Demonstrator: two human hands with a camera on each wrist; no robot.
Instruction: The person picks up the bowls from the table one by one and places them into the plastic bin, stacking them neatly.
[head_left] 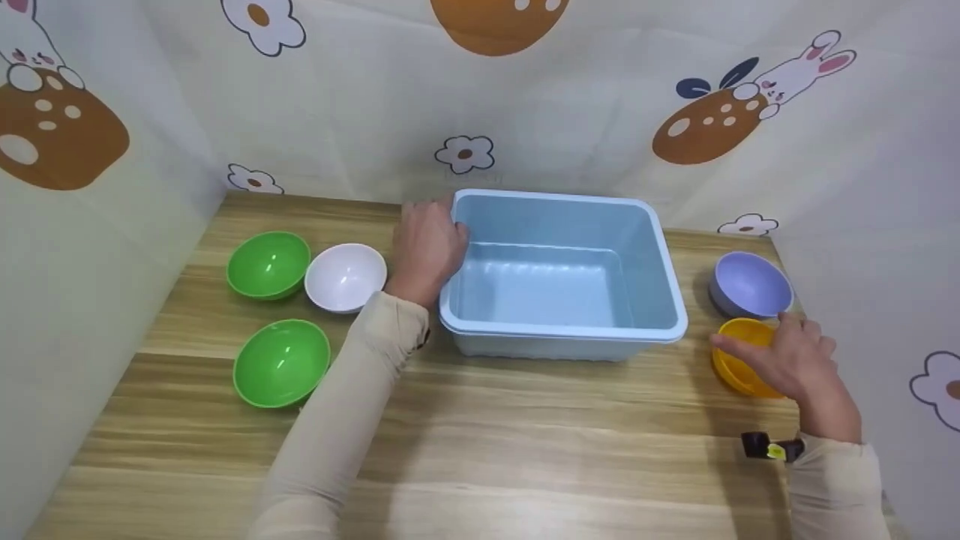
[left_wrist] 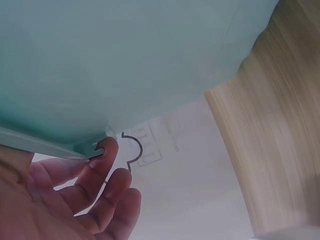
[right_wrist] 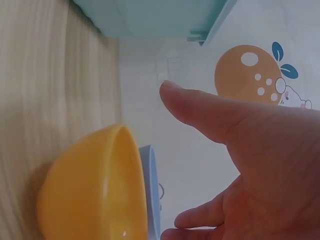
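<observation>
A light blue plastic basin, rectangular and deep, stands at the back middle of the table. My left hand grips its left rim, with the fingers curled under the lip in the left wrist view. At the right, my right hand hovers over a yellow bowl, its thumb and fingers spread apart. In the right wrist view a gap shows between this hand and the yellow bowl. Just behind the yellow bowl is a purple bowl.
Left of the basin stand two green bowls and a white bowl; the nearer green bowl is close to my left sleeve. A patterned curtain closes off the back and both sides of the wooden table.
</observation>
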